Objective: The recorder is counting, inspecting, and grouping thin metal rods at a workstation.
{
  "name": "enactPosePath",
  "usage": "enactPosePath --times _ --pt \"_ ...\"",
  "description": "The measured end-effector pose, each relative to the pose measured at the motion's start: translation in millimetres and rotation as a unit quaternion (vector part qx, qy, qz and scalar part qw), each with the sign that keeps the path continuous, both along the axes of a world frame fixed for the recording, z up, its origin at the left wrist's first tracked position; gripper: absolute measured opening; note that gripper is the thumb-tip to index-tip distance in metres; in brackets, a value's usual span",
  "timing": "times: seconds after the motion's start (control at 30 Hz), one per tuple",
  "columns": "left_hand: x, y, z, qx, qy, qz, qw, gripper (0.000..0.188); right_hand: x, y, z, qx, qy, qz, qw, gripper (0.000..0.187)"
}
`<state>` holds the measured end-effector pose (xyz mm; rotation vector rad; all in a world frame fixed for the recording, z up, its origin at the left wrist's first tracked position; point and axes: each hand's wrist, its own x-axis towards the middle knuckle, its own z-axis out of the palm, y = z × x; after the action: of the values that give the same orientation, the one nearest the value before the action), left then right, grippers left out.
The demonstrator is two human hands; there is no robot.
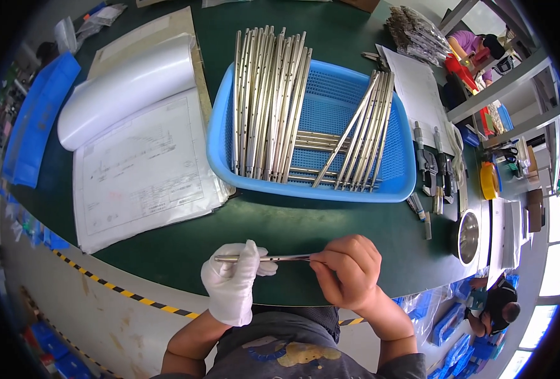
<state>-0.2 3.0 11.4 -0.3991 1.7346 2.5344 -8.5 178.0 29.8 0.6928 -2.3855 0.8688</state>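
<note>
A thin metal tube (pixel 282 258) with small holes along it lies level between my two hands, near the front edge of the green table. My left hand (pixel 232 281), in a white glove, is closed round its left part. Bare, my right hand (pixel 349 271) pinches the right end between thumb and fingers, which hide that tip. Beyond my hands stands a blue plastic basket (pixel 311 191). Many similar tubes (pixel 267 107) lean in its left side, and a smaller bundle (pixel 363 136) leans on the right. A few more lie flat in the bottom.
Left of the basket lies an open binder of drawings (pixel 147 164), a blue tray (pixel 36 120) beyond it. On the right are calipers (pixel 426 167), a metal bowl (pixel 466 237), yellow tape (pixel 488 181) and papers (pixel 416 95). Other people (pixel 501 309) are off to the right.
</note>
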Motion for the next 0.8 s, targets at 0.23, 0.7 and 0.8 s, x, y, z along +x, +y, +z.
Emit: enactPosePath --times 0.23,0.7,0.8 --pt "0.0 -3.6 0.7 0.01 -0.009 -0.011 1.0 0.018 0.8 -8.4 7.9 0.075 0.014 0.007 0.997 0.017" --pt "0.8 -2.5 2.0 0.022 -0.019 -0.041 0.999 0.016 -3.9 -13.9 5.7 -0.013 -0.007 0.028 0.999 0.017" --pt "0.2 -3.2 1.3 0.022 -0.018 -0.043 0.999 0.016 -3.5 -15.3 7.1 0.0 0.002 0.021 1.0 0.019"
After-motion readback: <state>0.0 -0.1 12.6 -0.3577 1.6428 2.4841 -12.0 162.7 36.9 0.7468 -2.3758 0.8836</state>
